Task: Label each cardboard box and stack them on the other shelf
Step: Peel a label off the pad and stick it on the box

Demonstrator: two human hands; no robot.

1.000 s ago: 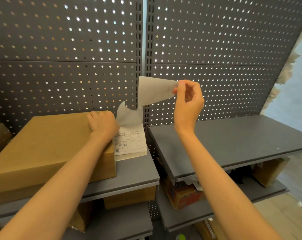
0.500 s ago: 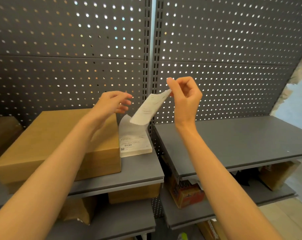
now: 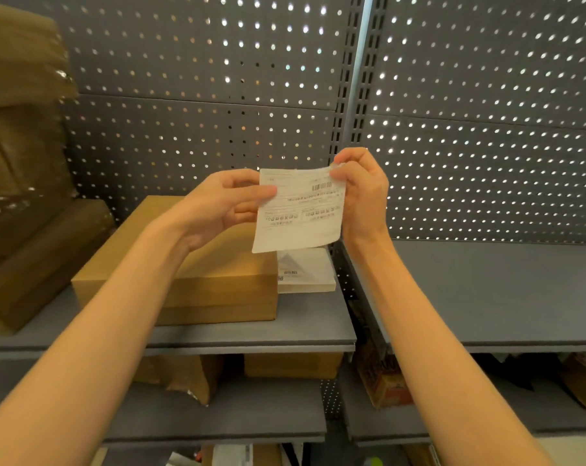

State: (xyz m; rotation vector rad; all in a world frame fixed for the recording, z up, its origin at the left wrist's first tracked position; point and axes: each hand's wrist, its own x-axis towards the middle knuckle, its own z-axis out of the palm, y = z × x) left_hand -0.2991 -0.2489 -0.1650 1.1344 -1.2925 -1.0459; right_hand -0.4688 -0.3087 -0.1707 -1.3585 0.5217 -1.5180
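Both my forearms are bare right down to the bottom of the view; no sleeve shows on either. My left hand and right hand wear nothing either: no glove, ring, watch or band at the wrists. My fingers are slim, with short, plain nails.

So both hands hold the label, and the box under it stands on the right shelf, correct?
Not quite. The head view shows both hands, left and right, holding the label, but the box stands on the left shelf.
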